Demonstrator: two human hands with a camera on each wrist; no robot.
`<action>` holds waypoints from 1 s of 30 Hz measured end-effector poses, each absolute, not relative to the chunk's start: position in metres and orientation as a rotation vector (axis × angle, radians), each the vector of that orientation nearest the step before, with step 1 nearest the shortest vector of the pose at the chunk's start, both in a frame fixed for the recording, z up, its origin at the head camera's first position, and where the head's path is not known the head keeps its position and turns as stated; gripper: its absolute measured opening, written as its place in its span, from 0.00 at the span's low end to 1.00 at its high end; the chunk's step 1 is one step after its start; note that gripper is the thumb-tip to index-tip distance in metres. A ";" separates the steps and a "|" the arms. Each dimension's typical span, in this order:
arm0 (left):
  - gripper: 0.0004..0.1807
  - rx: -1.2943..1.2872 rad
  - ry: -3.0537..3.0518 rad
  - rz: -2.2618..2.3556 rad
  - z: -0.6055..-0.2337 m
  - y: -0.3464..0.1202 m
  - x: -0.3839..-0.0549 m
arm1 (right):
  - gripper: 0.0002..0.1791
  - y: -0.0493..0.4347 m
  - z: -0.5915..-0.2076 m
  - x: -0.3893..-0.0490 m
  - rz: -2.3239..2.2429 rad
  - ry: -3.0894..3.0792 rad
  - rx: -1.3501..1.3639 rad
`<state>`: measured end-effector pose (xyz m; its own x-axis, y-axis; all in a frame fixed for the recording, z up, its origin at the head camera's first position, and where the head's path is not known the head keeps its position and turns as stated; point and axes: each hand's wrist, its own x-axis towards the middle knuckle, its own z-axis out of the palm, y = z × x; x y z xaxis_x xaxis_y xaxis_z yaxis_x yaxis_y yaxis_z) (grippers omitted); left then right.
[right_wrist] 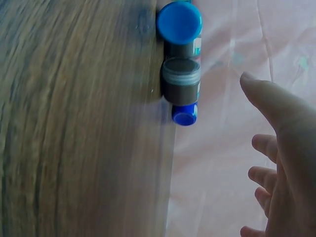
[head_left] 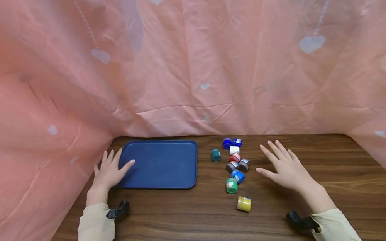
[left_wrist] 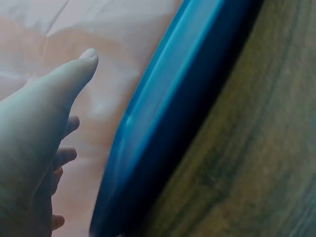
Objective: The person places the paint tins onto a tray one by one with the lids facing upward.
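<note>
The right hand [head_left: 288, 171], fingers spread and holding nothing, is the nearer one to the paint jars [head_left: 232, 167], which lie to its left in a loose row running near to far. The yellow jar [head_left: 244, 204] ends the row nearest, apparently tipped, its axis roughly left to right. Mid-row, the red jar [head_left: 234, 158] is crowded by neighbours. The teal jar [head_left: 215, 154] sits left, between row and blue tray [head_left: 162, 164]. The left hand [head_left: 109, 174], fingers also apart, grips nothing at the tray's left edge; contact is unclear.
</note>
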<state>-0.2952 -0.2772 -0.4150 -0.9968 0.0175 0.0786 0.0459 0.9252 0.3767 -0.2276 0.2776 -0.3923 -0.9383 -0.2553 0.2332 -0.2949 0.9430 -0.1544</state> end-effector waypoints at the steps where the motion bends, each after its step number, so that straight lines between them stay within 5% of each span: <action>1: 0.52 -0.050 -3.023 -0.598 -0.417 -0.278 -0.295 | 0.46 0.276 -0.393 -0.227 0.278 -2.882 0.423; 19: 0.58 -0.046 -3.170 -0.649 -0.437 -0.284 -0.293 | 0.38 0.239 -0.377 -0.206 0.290 -2.542 0.801; 30: 0.66 -0.089 -3.211 -0.674 -0.428 -0.290 -0.293 | 0.18 0.220 -0.366 -0.192 0.162 -2.525 0.980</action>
